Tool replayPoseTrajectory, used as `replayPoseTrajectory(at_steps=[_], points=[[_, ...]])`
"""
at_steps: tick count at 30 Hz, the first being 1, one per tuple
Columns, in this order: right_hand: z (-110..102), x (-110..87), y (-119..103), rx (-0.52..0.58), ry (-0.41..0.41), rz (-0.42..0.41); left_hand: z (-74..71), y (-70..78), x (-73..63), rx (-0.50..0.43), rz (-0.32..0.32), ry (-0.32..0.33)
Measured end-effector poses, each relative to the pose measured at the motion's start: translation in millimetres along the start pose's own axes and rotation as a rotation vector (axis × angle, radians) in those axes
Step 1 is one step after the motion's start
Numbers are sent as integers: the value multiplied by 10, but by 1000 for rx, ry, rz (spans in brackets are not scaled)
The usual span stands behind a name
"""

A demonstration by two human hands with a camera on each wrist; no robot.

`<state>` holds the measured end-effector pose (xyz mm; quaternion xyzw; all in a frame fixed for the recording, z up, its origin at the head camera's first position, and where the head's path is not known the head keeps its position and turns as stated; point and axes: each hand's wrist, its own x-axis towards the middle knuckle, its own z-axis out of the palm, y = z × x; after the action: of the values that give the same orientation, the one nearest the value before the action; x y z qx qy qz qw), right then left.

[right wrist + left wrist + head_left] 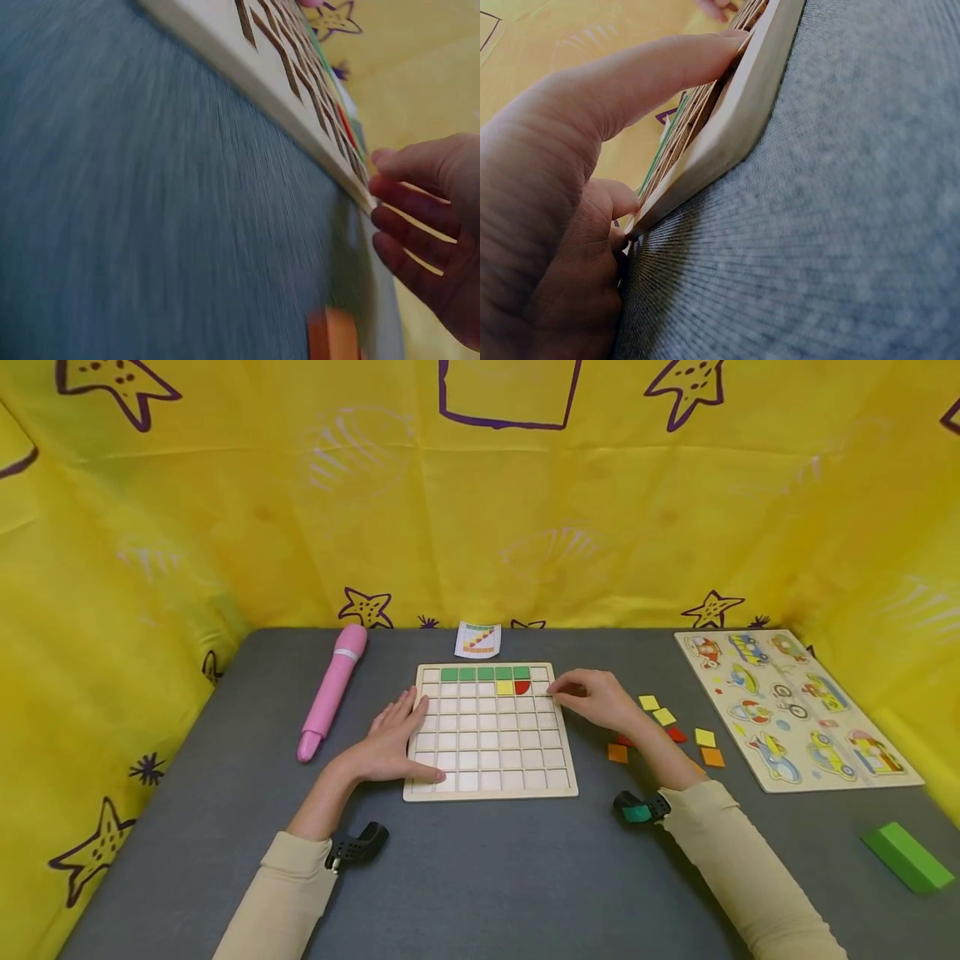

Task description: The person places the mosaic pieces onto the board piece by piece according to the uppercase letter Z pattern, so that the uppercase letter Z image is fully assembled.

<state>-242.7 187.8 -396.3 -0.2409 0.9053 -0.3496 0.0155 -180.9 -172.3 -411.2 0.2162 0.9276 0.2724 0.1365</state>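
A wooden grid board [491,796] with pale square cells lies mid-table. Green tiles [485,673] fill much of its top row; below them sit a yellow square tile [505,688] and a red rounded tile [522,687]. My left hand [386,747] rests on the board's left side, fingers spread, thumb over the lower left corner. At the upper right edge of the board is my right hand [596,697], its fingers loosely bent and thumb near the index finger. Nothing shows between them in the right wrist view.
Yellow [664,717], red and orange tiles [617,752] lie right of the board, partly under the right forearm. A small pattern card [477,641] lies behind it. A pink wand-like object [333,693] is left; a picture puzzle [802,714] and green block [909,857] are right.
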Motion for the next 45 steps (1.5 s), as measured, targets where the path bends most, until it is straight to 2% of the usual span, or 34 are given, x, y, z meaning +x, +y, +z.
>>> replayPoseTrajectory(at_steps=[4,11,15,20,26,29,35,42,45], points=[[-199,-204,89,-44,-54,9,-5,-15,-11,2,-6,0],[-533,-572,195,-68,-252,39,-8,-36,-23,5,-5,4],[-603,-681,203,-70,-309,-18,-9,-49,-24,7,-9,4],[-582,-690,205,-99,-269,-68,-8,-46,-17,7,-8,4],[-477,-633,238,-144,-135,-52,-2,-31,-2,9,-1,3],[-431,-623,248,-128,-93,-52,-1,-24,5,7,1,0],[-400,-619,250,-37,-128,-66,-11,-11,3,2,-4,-5],[-366,-574,245,-141,-78,-136,-16,-14,4,3,-7,-8],[-391,-592,231,-137,-108,-138,-15,-10,3,4,-6,-9]])
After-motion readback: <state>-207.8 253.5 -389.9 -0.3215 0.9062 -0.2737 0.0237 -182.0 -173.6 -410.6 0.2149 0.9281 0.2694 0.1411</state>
